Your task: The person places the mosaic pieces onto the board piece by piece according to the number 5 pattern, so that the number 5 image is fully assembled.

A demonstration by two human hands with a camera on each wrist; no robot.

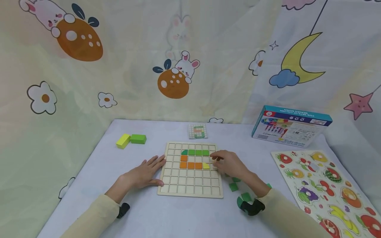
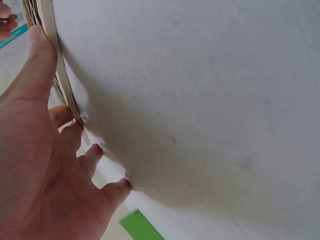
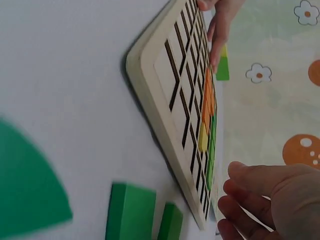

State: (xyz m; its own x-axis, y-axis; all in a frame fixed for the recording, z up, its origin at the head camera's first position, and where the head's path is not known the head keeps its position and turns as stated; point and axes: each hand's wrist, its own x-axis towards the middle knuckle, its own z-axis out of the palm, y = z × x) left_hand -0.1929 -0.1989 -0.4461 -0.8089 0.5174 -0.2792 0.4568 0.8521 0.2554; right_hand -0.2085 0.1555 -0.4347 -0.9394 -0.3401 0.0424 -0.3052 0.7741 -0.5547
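A square wooden grid board (image 1: 175,190) lies mid-table. Its upper row carries a green rounded piece (image 1: 185,152) and several green squares (image 1: 198,152). Below them are orange squares (image 1: 191,165) and one yellow square (image 1: 206,166). My left hand (image 1: 143,173) rests at the board's left edge, fingers spread and thumb touching the rim. Over the right edge hovers my right hand (image 1: 230,163), fingers loosely bent; the right wrist view (image 3: 280,200) shows no piece between thumb and fingers. Loose green pieces (image 1: 233,186) lie below that hand, partly hidden by the forearm.
Yellow (image 1: 123,141) and green (image 1: 138,139) blocks lie at the back left. A small patterned card (image 1: 197,131) sits behind the board. At the right are a box (image 1: 291,127) and a fruit-picture sheet (image 1: 324,185). A printed cloth hangs behind the table.
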